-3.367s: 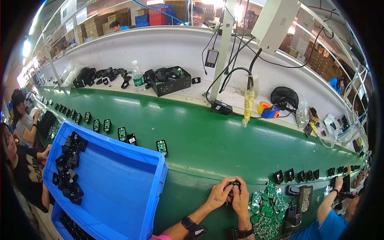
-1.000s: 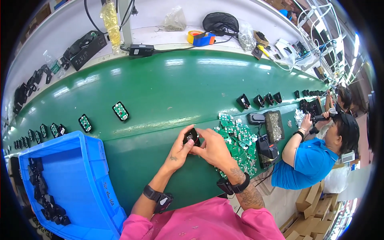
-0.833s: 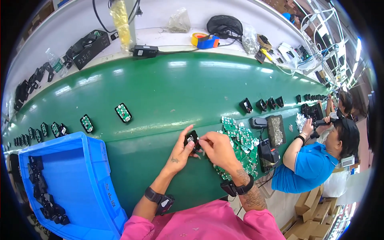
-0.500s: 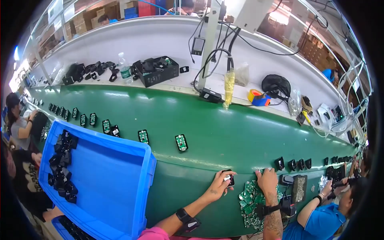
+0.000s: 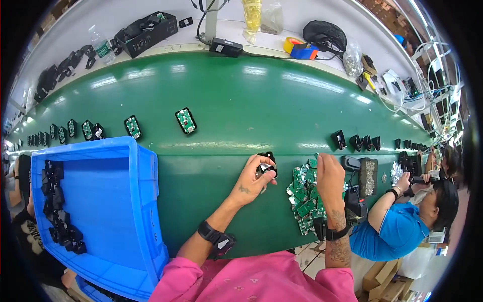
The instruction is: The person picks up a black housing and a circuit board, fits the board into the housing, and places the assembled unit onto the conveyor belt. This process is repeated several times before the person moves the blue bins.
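Note:
My left hand [image 5: 250, 177] is closed around a black plastic housing [image 5: 267, 157], whose inside is partly hidden by my fingers. To its right, my right hand [image 5: 330, 176] is at the far right edge of a heap of green circuit boards [image 5: 303, 193]. Its thumb and fingers are pinched together. A small pale bit shows at the fingertips, but I cannot make out what it is. Ahead and to the left lies a black housing with a green board in it [image 5: 186, 121]. Another filled housing [image 5: 133, 127] sits farther left, in a row of several more.
A large blue bin [image 5: 146, 201] with black parts [image 5: 58, 211] stands at my left. Beyond the heap are a black adapter [image 5: 350, 163], a tray of small metal parts [image 5: 368, 177] and upright black housings [image 5: 339, 140]. A co-worker in blue [image 5: 402, 226] sits at the right.
My view has tilted down and shifted, so the bench sits higher in the picture. My right hand's fingers have drawn into a pinch by the boards. The left hand still grips the housing.

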`<state>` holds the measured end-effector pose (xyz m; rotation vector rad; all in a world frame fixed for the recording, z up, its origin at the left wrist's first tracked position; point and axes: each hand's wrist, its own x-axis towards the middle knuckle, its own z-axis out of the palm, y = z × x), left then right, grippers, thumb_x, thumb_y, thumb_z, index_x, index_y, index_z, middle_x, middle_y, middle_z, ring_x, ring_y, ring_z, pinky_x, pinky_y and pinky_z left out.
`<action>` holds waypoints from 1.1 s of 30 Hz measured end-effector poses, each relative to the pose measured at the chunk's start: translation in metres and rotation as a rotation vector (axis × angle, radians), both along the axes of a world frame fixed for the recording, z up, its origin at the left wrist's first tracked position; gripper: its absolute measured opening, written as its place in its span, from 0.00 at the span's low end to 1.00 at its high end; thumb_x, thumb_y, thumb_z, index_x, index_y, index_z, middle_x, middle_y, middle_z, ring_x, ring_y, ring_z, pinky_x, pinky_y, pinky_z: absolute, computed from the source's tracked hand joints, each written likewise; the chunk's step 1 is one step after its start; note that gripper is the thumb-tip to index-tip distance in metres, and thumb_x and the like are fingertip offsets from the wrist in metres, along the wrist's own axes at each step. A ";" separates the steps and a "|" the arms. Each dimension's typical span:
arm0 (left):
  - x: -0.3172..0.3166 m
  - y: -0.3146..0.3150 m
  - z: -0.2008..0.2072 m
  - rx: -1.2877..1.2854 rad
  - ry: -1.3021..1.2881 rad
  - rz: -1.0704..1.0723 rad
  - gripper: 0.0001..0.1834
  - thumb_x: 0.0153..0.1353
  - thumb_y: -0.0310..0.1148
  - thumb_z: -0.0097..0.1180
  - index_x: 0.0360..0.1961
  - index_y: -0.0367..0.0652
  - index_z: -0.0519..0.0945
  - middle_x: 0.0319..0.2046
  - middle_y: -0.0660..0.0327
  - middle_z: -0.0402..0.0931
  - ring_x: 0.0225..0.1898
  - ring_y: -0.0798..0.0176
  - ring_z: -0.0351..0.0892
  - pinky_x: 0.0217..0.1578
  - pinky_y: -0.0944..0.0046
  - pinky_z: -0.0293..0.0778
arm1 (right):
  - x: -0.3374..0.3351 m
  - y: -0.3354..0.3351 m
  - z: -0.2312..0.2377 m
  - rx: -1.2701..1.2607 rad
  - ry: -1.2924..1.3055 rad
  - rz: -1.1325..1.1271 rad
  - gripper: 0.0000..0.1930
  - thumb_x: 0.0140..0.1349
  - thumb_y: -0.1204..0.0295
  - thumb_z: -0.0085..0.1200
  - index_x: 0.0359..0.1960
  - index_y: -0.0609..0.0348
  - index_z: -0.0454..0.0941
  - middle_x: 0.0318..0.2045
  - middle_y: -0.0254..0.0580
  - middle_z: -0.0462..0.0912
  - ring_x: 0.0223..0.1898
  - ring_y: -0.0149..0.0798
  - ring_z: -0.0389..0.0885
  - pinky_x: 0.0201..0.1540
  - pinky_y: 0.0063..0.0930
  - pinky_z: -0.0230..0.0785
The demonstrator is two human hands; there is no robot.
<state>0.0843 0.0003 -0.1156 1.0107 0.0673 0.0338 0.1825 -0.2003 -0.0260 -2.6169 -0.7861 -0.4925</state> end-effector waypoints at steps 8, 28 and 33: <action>-0.006 -0.007 0.012 0.196 -0.087 -0.082 0.18 0.71 0.42 0.49 0.35 0.36 0.80 0.49 0.58 0.68 0.27 0.69 0.77 0.25 0.71 0.74 | -0.053 0.026 -0.007 0.726 0.611 -0.070 0.10 0.69 0.74 0.52 0.44 0.71 0.78 0.31 0.40 0.83 0.28 0.28 0.81 0.32 0.20 0.74; -0.005 -0.007 0.020 0.201 0.084 -0.126 0.10 0.68 0.28 0.47 0.40 0.33 0.78 0.38 0.60 0.73 0.26 0.69 0.78 0.23 0.70 0.76 | -0.065 0.021 -0.006 0.343 0.368 0.329 0.13 0.55 0.83 0.58 0.44 0.67 0.82 0.27 0.43 0.84 0.28 0.33 0.84 0.33 0.23 0.73; -0.002 -0.013 0.016 0.324 -0.108 -0.176 0.16 0.60 0.23 0.58 0.49 0.34 0.75 0.45 0.60 0.72 0.36 0.68 0.78 0.30 0.70 0.76 | -0.074 0.015 -0.010 0.747 0.801 0.044 0.10 0.61 0.81 0.55 0.43 0.72 0.81 0.32 0.42 0.82 0.30 0.31 0.82 0.34 0.21 0.74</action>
